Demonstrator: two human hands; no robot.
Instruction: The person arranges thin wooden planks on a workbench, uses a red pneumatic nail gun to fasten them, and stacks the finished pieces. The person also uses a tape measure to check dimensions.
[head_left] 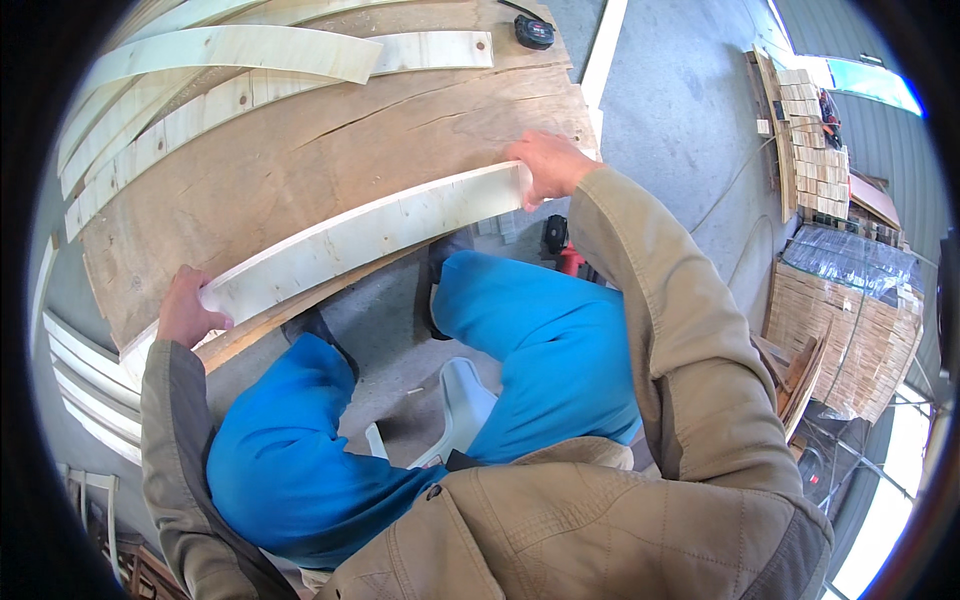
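Observation:
A pale wooden board [370,237] stretches between my hands along the near edge of a plywood worktop [340,160], its broad face tilted toward me. My left hand [187,308] is closed around the board's left end. Around its right end my right hand [548,170] is wrapped, near the worktop's right corner. Several similar boards [240,50] lie loosely across one another on the far left of the worktop. A black tape measure [534,32] rests near the far right corner.
Below the worktop's right corner, a red and black tool [570,258] sits near my knee. A pale plastic stool [462,405] is under me. More strips [95,385] lean at the left. Strapped stacks of wood [840,310] stand on the right.

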